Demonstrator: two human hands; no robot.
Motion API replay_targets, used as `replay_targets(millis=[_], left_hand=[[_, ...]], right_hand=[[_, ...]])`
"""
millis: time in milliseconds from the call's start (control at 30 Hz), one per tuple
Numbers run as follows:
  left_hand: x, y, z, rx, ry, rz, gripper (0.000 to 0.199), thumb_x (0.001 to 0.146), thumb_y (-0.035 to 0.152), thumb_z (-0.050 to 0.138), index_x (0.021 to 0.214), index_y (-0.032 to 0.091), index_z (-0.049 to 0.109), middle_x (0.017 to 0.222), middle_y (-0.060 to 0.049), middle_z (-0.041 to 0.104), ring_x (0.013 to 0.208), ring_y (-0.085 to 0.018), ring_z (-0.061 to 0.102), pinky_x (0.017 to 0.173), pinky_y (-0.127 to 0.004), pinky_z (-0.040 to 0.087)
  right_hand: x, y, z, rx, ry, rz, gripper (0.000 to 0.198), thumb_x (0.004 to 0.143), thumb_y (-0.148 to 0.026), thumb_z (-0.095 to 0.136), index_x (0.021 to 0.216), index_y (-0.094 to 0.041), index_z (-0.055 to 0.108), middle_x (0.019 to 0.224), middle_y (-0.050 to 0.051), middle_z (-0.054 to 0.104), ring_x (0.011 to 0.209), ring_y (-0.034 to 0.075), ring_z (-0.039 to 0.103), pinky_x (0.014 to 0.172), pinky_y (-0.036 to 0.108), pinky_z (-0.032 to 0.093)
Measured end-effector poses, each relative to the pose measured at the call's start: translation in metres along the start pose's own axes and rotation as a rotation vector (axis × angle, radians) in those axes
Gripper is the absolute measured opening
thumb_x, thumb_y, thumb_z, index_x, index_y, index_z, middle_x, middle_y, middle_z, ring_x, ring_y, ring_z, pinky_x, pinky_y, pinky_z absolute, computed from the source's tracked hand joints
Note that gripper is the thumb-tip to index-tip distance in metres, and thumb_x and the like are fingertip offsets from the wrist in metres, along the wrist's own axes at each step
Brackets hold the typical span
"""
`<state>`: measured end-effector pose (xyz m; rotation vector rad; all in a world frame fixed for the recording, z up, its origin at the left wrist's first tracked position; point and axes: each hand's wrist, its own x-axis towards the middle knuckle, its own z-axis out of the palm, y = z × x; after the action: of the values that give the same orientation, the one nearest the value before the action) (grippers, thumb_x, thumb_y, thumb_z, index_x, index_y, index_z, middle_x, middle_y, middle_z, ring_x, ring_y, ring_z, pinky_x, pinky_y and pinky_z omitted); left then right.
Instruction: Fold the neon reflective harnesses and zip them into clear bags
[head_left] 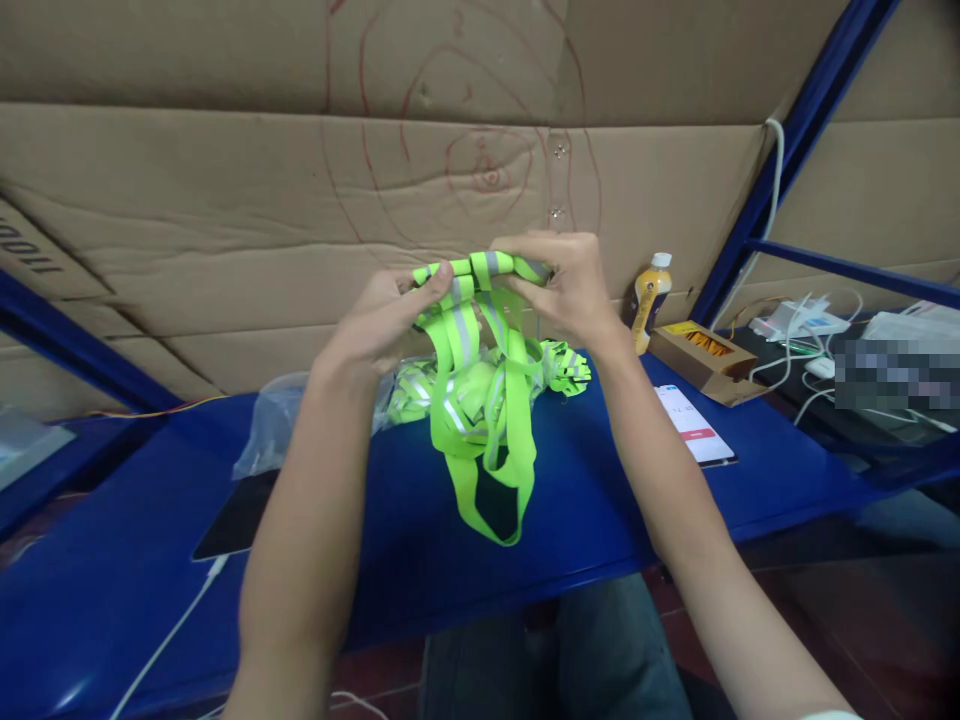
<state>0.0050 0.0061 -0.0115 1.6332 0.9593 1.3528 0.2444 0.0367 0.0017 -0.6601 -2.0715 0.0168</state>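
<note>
Held up above the blue table is a neon-yellow reflective strap [517, 400] with a silver stripe, its loops hanging down toward the table. My left hand [390, 315] is closed on the left part of the gathered strap, thumb on top. On the right part, my right hand [566, 285] pinches the strap between thumb and fingers. Behind the hanging loops lies a clear plastic bag [412, 390] with more neon-yellow strapping in it. A bundled neon roll [566, 368] sits at its right side.
The blue table [420, 540] stands against a cardboard wall [225, 200] with red drawn rings. On the right are a drink bottle [649, 300], a cardboard box [705, 360], a lit phone [697, 425] and white cables. A dark device [232, 515] with a cable lies left.
</note>
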Motion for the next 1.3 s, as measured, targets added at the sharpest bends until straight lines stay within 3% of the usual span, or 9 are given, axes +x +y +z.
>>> replay_targets(millis=[100,233,400,533,667,767,867,1067,1300], left_hand=[[-0.003,0.011,-0.003,-0.146,-0.062,-0.071,0.059,0.078,0.073,0.088,0.087,0.017,0.075,0.083,-0.01,0.077,0.093,-0.031,0.08,0.076,-0.038,0.068],[0.0,0.015,-0.006,-0.191,0.026,-0.041,0.035,0.075,0.044,0.095,0.086,0.017,0.076,0.089,-0.008,0.079,0.096,-0.026,0.077,0.083,-0.031,0.066],[0.002,0.01,-0.001,-0.173,0.102,0.056,0.041,0.061,0.02,0.095,0.098,0.021,0.079,0.105,-0.004,0.08,0.097,-0.021,0.074,0.083,-0.028,0.063],[-0.002,0.01,0.002,-0.029,0.086,0.202,0.05,0.064,0.023,0.097,0.11,0.026,0.076,0.123,-0.004,0.077,0.113,-0.025,0.073,0.089,-0.031,0.062],[-0.007,0.013,-0.001,0.155,0.083,0.325,0.056,0.065,0.025,0.1,0.115,0.026,0.075,0.129,-0.006,0.075,0.123,-0.028,0.069,0.097,-0.032,0.059],[-0.012,0.019,-0.001,0.202,0.031,0.321,0.067,0.062,0.023,0.104,0.121,0.027,0.072,0.129,-0.006,0.075,0.125,-0.028,0.069,0.098,-0.032,0.057],[-0.017,0.025,0.004,0.295,-0.082,0.357,0.06,0.065,0.024,0.103,0.118,0.027,0.074,0.127,-0.005,0.075,0.123,-0.027,0.069,0.105,-0.033,0.054],[-0.018,0.03,0.016,0.469,-0.243,0.385,0.036,0.076,0.032,0.096,0.108,0.025,0.081,0.116,-0.006,0.078,0.118,-0.03,0.07,0.111,-0.037,0.051],[-0.009,0.019,0.013,0.311,-0.061,0.338,0.052,0.076,0.063,0.095,0.107,0.023,0.083,0.12,-0.01,0.081,0.123,-0.033,0.072,0.106,-0.037,0.057]], right_hand=[[0.002,0.005,0.013,-0.003,0.016,-0.095,0.036,0.105,-0.047,0.059,0.125,-0.024,0.078,0.122,0.011,0.079,0.12,0.032,0.07,0.112,0.052,0.051],[0.002,-0.003,0.024,-0.023,0.013,-0.188,0.034,0.106,-0.048,0.056,0.121,-0.024,0.075,0.127,0.01,0.075,0.124,0.031,0.066,0.116,0.055,0.047],[-0.002,-0.027,0.031,-0.095,0.121,-0.09,0.036,0.104,-0.054,0.061,0.124,-0.025,0.067,0.146,0.016,0.061,0.142,0.033,0.054,0.122,0.054,0.046],[0.001,-0.022,0.041,0.049,0.19,-0.034,0.043,0.11,-0.046,0.044,0.145,-0.023,0.055,0.149,0.016,0.062,0.143,0.028,0.056,0.125,0.047,0.046],[0.006,-0.004,0.042,0.249,0.12,-0.071,0.054,0.105,-0.056,0.052,0.143,-0.018,0.056,0.148,0.017,0.066,0.138,0.027,0.062,0.122,0.043,0.048],[0.006,0.003,0.028,0.296,-0.021,-0.045,0.061,0.098,-0.07,0.064,0.134,-0.02,0.063,0.139,0.013,0.07,0.128,0.027,0.065,0.112,0.043,0.054],[0.002,0.007,0.007,0.324,-0.214,0.009,0.062,0.087,-0.076,0.076,0.108,-0.019,0.068,0.104,0.006,0.072,0.098,0.022,0.064,0.086,0.034,0.055],[-0.005,0.014,-0.013,0.32,-0.593,0.041,0.059,0.081,-0.07,0.084,0.072,-0.018,0.059,0.066,-0.006,0.049,0.066,0.01,0.042,0.06,0.025,0.033],[0.001,-0.009,-0.015,-0.001,-0.403,-0.054,0.032,0.095,-0.033,0.074,0.071,-0.02,0.057,0.069,-0.003,0.06,0.072,0.015,0.048,0.074,0.031,0.04]])
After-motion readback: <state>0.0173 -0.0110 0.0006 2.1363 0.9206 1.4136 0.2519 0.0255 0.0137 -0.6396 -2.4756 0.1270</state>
